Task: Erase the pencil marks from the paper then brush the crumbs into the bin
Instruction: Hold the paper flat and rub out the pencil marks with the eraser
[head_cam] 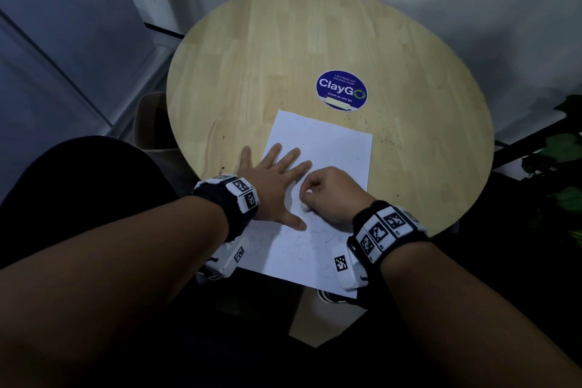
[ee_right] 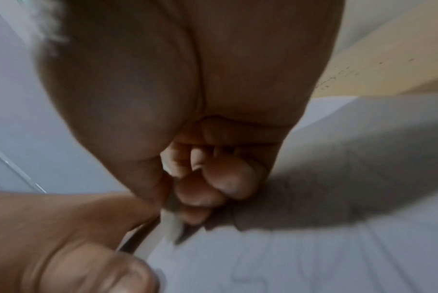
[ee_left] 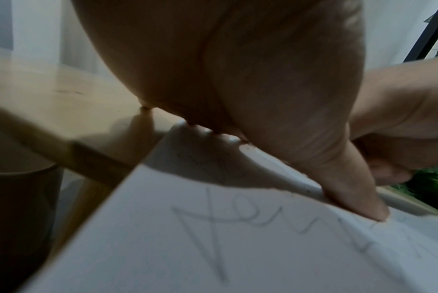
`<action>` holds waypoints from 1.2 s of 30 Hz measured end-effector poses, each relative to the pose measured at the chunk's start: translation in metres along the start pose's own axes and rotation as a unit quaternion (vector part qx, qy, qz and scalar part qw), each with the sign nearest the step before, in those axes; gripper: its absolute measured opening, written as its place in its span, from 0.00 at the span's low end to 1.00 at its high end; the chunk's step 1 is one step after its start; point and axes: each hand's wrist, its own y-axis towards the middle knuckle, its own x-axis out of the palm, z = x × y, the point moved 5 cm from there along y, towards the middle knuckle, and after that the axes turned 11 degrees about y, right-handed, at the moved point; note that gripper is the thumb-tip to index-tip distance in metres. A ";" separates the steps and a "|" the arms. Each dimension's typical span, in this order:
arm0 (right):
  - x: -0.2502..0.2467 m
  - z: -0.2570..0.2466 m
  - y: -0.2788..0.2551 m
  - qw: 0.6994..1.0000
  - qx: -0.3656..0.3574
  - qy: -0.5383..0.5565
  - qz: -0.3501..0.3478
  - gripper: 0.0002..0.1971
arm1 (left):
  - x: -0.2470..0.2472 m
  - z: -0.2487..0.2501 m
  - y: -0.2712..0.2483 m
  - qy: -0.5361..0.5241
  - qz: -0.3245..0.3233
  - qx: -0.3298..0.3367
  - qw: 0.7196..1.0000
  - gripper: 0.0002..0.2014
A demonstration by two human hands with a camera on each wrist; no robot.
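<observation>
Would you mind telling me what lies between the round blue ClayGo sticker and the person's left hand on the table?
In the head view, only the far part of the white paper lies between the ClayGo sticker and the left hand, beyond a strip of bare table.

Head view: we look steeply down from above onto round pale wooden table (head_cam: pixel 283 50), both forearms reaching in from bottom edge. Left wrist view: we sit very close under left hand (ee_left: pixel 237 79), facing along white paper sheet with grey pencil marks (ee_left: pixel 212 247). Right wrist view: equally close under right hand (ee_right: pixel 187 89), blurred. All three share sheet; each wrist view catches other hand.
</observation>
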 end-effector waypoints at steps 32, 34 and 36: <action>-0.005 0.007 0.002 0.998 0.060 0.027 -0.008 0.09 | 0.003 -0.002 0.001 -0.002 0.004 -0.007 1.000 0.67; 0.001 0.008 -0.001 0.996 0.074 0.029 -0.043 0.10 | 0.001 -0.002 0.001 0.000 0.005 -0.007 1.000 0.67; -0.007 0.004 0.004 0.998 0.034 0.031 0.034 0.10 | -0.002 -0.001 0.001 0.002 0.004 -0.010 1.000 0.67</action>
